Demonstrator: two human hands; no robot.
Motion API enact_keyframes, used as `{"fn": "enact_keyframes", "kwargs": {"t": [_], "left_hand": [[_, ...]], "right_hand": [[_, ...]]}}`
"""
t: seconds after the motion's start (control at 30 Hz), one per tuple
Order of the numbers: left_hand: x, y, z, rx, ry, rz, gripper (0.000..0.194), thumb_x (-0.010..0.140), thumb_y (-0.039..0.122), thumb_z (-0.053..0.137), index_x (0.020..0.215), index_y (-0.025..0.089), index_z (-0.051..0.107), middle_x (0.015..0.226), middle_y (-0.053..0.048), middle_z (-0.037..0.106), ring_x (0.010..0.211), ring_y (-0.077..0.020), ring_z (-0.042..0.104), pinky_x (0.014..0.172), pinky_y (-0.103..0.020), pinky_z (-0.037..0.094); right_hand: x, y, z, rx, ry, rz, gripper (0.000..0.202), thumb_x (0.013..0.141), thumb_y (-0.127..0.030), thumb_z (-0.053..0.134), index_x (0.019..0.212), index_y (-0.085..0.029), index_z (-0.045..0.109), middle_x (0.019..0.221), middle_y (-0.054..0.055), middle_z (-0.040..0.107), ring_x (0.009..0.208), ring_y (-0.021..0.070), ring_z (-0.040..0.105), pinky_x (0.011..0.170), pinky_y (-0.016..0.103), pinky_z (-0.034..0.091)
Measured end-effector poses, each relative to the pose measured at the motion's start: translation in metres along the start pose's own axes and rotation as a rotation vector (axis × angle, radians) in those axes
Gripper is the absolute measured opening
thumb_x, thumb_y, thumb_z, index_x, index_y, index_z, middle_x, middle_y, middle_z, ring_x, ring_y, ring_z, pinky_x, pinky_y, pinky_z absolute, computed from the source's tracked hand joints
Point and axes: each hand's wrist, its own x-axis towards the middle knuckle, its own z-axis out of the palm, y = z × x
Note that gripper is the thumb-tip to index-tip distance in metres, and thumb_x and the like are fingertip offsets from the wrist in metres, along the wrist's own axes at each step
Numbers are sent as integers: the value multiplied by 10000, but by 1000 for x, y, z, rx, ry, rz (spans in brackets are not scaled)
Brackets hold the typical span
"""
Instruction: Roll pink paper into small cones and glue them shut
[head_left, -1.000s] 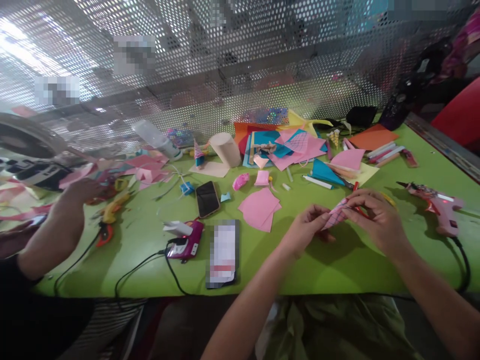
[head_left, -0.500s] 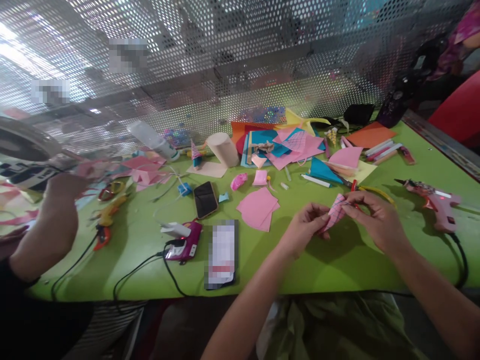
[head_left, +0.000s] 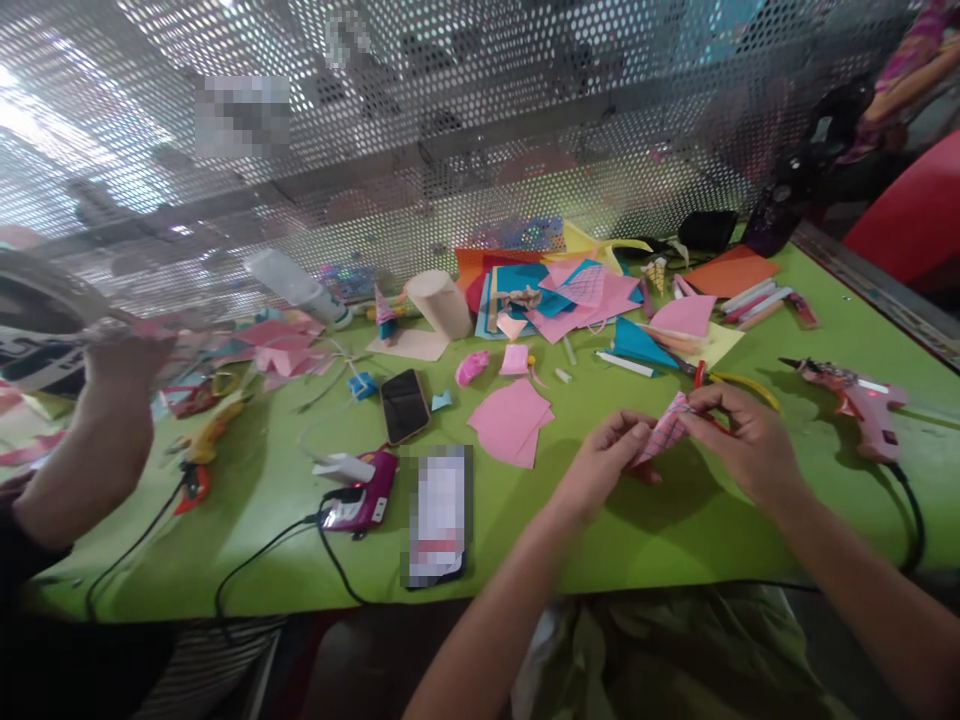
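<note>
Between my two hands is a small pink paper cone (head_left: 663, 436) with a dark grid pattern, tilted with its narrow end up and to the right. My left hand (head_left: 613, 450) pinches its lower left side. With thumb and forefinger, my right hand (head_left: 739, 430) grips the upper end. Just beyond the right hand lie scissors with yellow and red handles (head_left: 742, 388), partly hidden by it. Cut pink paper pieces (head_left: 511, 420) rest on the green table to the left of my hands. A pink glue gun (head_left: 855, 405) lies on the right.
A power strip (head_left: 367, 490), a black phone (head_left: 405, 405) and a second phone (head_left: 437, 515) occupy the left-centre of the green table (head_left: 570, 540). Coloured paper sheets (head_left: 592, 300) pile up by the perforated metal screen (head_left: 450, 130). At far left, a co-worker's arm (head_left: 97, 440) extends over the table near a yellow glue gun (head_left: 210, 440).
The cone has turned slightly in my hands, and my right fingers have shifted around its upper end. The whole view has moved a little. Both hands still hold the cone.
</note>
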Motion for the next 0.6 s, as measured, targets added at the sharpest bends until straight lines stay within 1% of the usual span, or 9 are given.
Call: {"fn": "enact_keyframes", "kwargs": {"t": [0.1, 0.17, 0.27, 0.37, 0.5, 0.6], "left_hand": [[0, -1, 1, 79, 9, 42, 584, 779, 598, 903, 1077, 151, 674, 1014, -34, 673, 713, -85, 608, 617, -218, 565], [1, -3, 1, 103, 27, 67, 601, 754, 586, 925, 1076, 149, 666, 1008, -32, 660, 719, -82, 593, 603, -205, 549], [3, -7, 0, 134, 59, 89, 567, 785, 576, 901, 1070, 147, 664, 973, -27, 659, 690, -75, 582, 600, -206, 533], [5, -9, 0, 197, 101, 106, 488, 829, 524, 873, 1065, 147, 672, 935, -25, 682, 643, -67, 570, 591, -207, 506], [3, -8, 2, 241, 130, 116, 409, 860, 475, 850, 1057, 154, 691, 833, -8, 677, 607, -79, 570, 578, -212, 487], [1, -6, 4, 270, 153, 132, 355, 881, 444, 831, 1053, 156, 712, 801, -10, 685, 604, -89, 579, 581, -213, 491]], "right_hand": [[0, -1, 0, 9, 9, -10, 139, 931, -378, 763, 863, -264, 720, 839, 23, 709, 795, 207, 646, 782, 372, 512], [0, -1, 0, 20, 14, -11, 144, 918, -375, 773, 847, -262, 721, 828, 19, 704, 793, 203, 644, 776, 362, 508], [0, 0, 0, 40, 21, 5, 163, 901, -389, 793, 833, -259, 722, 840, 19, 712, 810, 203, 653, 779, 354, 512], [0, 2, 0, 52, 14, 16, 177, 898, -403, 800, 836, -258, 719, 852, 20, 715, 828, 207, 663, 791, 357, 520], [0, 3, 0, 83, 28, 39, 173, 888, -389, 812, 840, -261, 706, 852, 20, 707, 860, 217, 673, 807, 361, 528], [0, 5, 0, 121, 39, 48, 181, 871, -373, 833, 847, -265, 690, 854, 17, 697, 866, 215, 667, 807, 356, 533]]}}
